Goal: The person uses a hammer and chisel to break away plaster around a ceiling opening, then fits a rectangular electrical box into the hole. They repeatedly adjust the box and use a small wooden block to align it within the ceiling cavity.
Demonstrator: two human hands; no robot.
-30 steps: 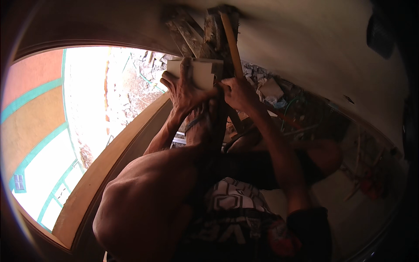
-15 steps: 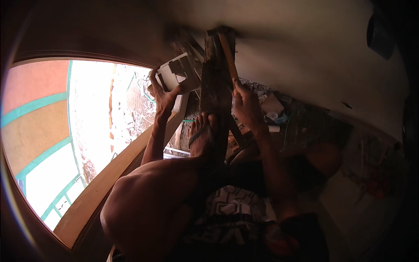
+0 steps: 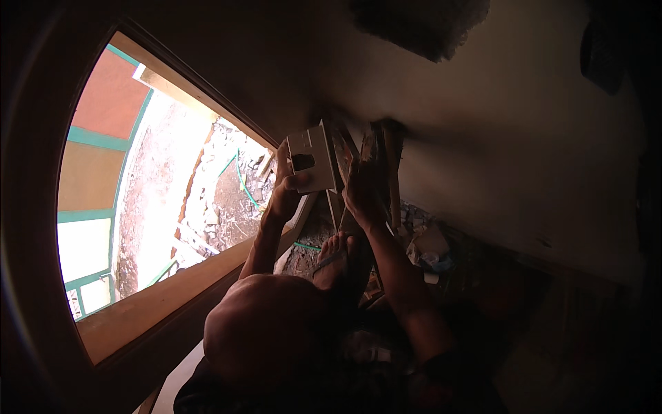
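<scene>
My left hand (image 3: 284, 190) is closed on the edge of a pale, box-shaped piece (image 3: 314, 155) with a dark cutout in its face. The piece is tilted above my foot. Just right of it, my right hand (image 3: 358, 190) is raised with its fingers bunched in shadow; what they hold, if anything, I cannot make out. Behind that hand stands a dark, rough wooden plank (image 3: 373, 155). A hammer (image 3: 394, 176) rests along the plank's right side, apart from my hand. My foot in a sandal (image 3: 334, 259) is against the plank's near end.
To the left is a bright framed opening (image 3: 158, 207) with a pale wooden sill (image 3: 179, 290); rubble (image 3: 221, 179) lies outside. A pale wall (image 3: 510, 152) rises on the right. Debris (image 3: 427, 248) is heaped at its foot.
My right hand has let go of the hammer and moved left, close to the box-shaped piece. The piece has turned in my left hand. My view has shifted, showing more wall above.
</scene>
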